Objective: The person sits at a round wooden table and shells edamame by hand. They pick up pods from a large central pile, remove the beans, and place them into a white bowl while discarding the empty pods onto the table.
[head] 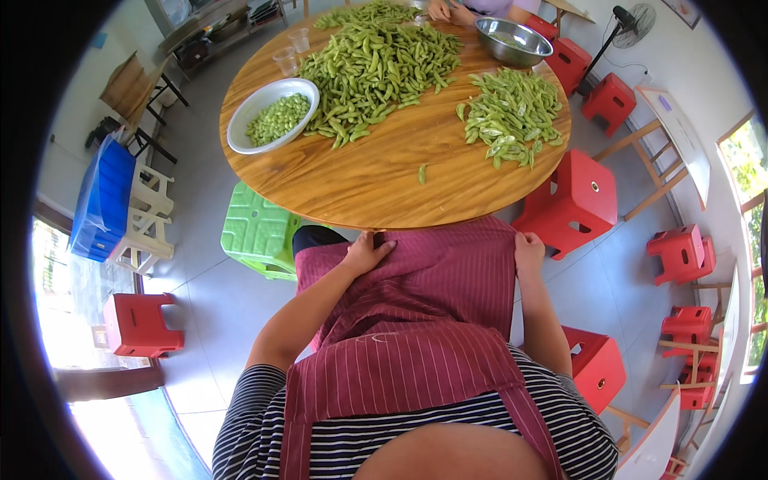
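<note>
Across my lap lies a dark red striped apron (pixel 444 276). My left hand (pixel 367 252) has its fingers curled at the apron's far edge, close to the table rim, with the thumb lying over the cloth. At the right side, my right hand (pixel 529 255) pinches the apron's border. Before me is a round wooden table (pixel 360 186) bearing a large heap of green soybean pods (pixel 378 66). A white bowl (pixel 236 133) of shelled green beans (pixel 279 119) stands at its left. On the right is a pile of opened, flattened pods (pixel 513 114). One single pod (pixel 422 174) lies nearer me.
A steel basin (pixel 528 57) stands at the far right, near another person's hands (pixel 450 12). Clear plastic cups (pixel 286 60) are behind the bowl. A green stool (pixel 258 231) and a red stool (pixel 576 198) flank my legs. The blue crate (pixel 103 201) is left.
</note>
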